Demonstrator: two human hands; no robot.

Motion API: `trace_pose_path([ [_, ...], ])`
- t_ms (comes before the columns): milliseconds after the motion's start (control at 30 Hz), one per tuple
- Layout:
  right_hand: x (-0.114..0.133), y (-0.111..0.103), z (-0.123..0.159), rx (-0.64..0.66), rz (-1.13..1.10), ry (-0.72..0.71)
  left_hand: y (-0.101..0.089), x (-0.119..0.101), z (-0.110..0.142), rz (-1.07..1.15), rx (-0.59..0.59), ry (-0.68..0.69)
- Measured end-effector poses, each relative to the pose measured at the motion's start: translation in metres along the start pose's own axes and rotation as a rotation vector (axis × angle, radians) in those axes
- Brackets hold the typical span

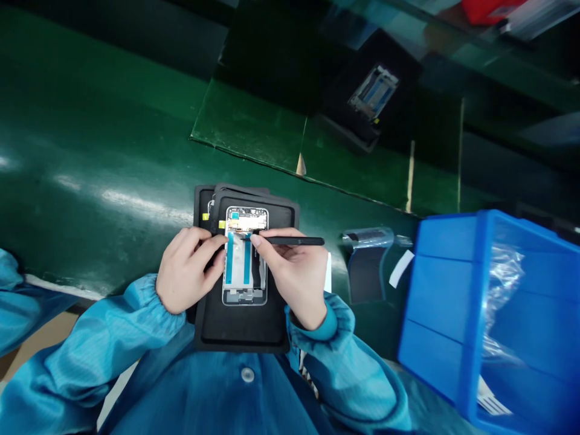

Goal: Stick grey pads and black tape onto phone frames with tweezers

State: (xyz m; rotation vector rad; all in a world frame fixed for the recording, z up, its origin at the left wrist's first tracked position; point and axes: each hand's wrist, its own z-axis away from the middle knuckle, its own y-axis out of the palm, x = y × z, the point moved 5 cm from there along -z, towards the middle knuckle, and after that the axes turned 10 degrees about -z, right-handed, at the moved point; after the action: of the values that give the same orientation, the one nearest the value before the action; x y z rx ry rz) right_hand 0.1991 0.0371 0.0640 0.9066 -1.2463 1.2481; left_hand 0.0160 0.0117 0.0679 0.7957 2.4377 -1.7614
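Green workbench (90, 199), hands (188, 272) (292, 278) at phone frame (244, 284), black spudger (294, 241).

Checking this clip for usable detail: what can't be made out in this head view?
Head view:
- Black tool: tip small and blurred, crowded by the right hand's fingers.
- Phone frame: left edge hidden by the left hand.
- Red object: cut off by the top edge.
- Blue bin: cut off by the right and bottom edges.
- Far phone frame: too small and dim.
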Motion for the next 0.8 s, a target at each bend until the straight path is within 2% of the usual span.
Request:
trace_pose_path([
  [800, 0.0005, 0.0006, 0.0013, -0.009, 0.001, 0.007, 0.0005, -0.0002, 0.0003, -0.016, 0.018, 0.004],
])
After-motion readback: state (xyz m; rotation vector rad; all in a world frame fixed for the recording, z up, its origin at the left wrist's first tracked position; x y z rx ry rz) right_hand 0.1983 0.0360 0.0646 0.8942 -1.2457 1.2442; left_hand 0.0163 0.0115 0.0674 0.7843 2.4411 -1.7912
